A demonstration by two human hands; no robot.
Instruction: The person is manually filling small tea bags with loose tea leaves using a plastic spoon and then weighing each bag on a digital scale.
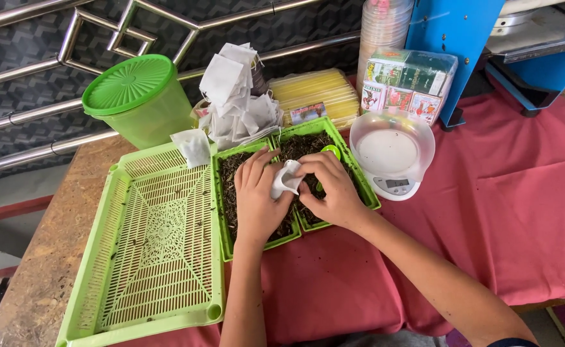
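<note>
Red cloth is covering the table, with two green trays of dark loose tea lying on it. Both the left hand and right hand are pinching a small white filter bag above the trays, left of a kitchen scale.

Both hands pinch a white pouch, seemingly over tea trays.

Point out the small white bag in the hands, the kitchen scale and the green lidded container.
small white bag [287, 178], head view, on its crumpled middle between both hands.
kitchen scale [392, 153], head view, on its round white pan.
green lidded container [129, 84], head view, on the lid's top.
</note>
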